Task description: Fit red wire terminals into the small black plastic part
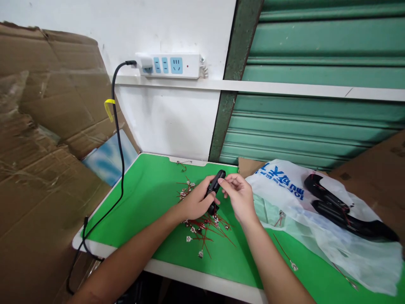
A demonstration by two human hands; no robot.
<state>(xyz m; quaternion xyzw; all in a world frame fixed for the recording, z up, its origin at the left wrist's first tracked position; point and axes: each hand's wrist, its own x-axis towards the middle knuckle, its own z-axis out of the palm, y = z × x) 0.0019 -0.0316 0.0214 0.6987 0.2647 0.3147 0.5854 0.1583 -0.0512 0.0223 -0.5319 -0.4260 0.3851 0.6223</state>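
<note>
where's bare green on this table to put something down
Bare green lies left of the red wire pile, out to the black cable at the table edge. Crowded: under the left hand and right hand holding the black part, and the white bag.

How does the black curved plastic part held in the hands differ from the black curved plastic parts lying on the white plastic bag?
The held black curved plastic part is lifted above the green table, gripped by the left hand and touched by the right hand; the black curved plastic parts on the white plastic bag lie flat, untouched. The held one shows end-on, mostly covered; the others show full length. All are black and curved.
</note>
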